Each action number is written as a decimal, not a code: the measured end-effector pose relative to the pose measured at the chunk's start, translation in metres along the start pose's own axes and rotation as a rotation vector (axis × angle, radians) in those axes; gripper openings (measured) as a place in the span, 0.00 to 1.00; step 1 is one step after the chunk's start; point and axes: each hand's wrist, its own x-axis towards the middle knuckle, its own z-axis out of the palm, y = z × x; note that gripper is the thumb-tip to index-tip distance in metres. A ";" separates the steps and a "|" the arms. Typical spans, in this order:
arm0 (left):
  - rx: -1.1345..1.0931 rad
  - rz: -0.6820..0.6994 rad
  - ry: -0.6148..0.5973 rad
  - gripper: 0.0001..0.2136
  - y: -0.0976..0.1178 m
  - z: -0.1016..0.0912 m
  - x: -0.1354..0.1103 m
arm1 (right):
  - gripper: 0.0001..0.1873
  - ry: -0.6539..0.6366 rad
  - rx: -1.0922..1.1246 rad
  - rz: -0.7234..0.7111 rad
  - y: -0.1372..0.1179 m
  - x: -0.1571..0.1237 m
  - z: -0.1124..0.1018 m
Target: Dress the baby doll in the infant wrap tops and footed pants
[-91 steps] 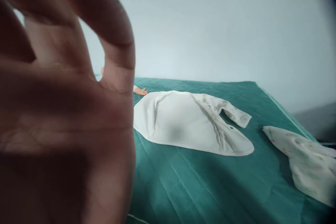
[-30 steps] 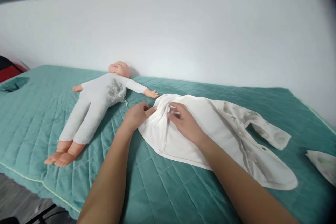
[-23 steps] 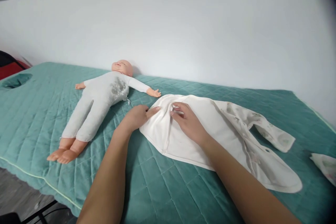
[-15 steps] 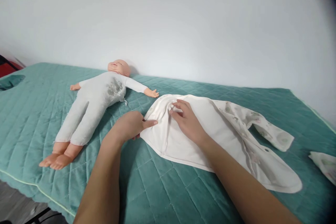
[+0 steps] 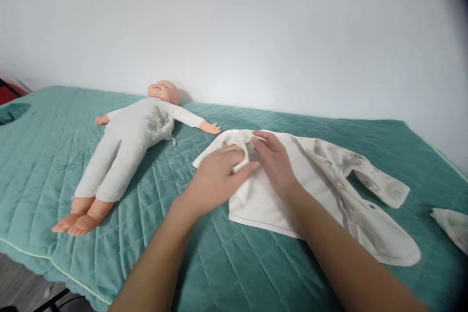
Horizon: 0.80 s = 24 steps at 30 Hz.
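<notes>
A white baby garment (image 5: 321, 190) with a faint printed pattern lies spread on a teal quilted mattress (image 5: 237, 273). My left hand (image 5: 215, 178) is closed on the garment's left end and has folded that end over toward the right. My right hand (image 5: 276, 161) rests on the same bunched cloth just beside it, fingers curled into the fabric. A baby doll (image 5: 131, 139) in a grey-white bodysuit lies on its back to the left of my hands, arms spread, not touched.
A second patterned cloth (image 5: 451, 222) lies at the right edge of the mattress. A pale wall runs behind the bed. The mattress front edge and the floor show at the lower left, and a red object (image 5: 7, 91) sits at the far left.
My left hand has gripped the garment's left end and pulled it over to the right, folding it on itself. My right hand shifted slightly right. Three seconds ago a hand covered the lens.
</notes>
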 end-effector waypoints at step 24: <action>0.472 -0.428 0.204 0.14 -0.083 0.007 0.010 | 0.21 -0.023 -0.601 -0.124 0.018 0.025 -0.032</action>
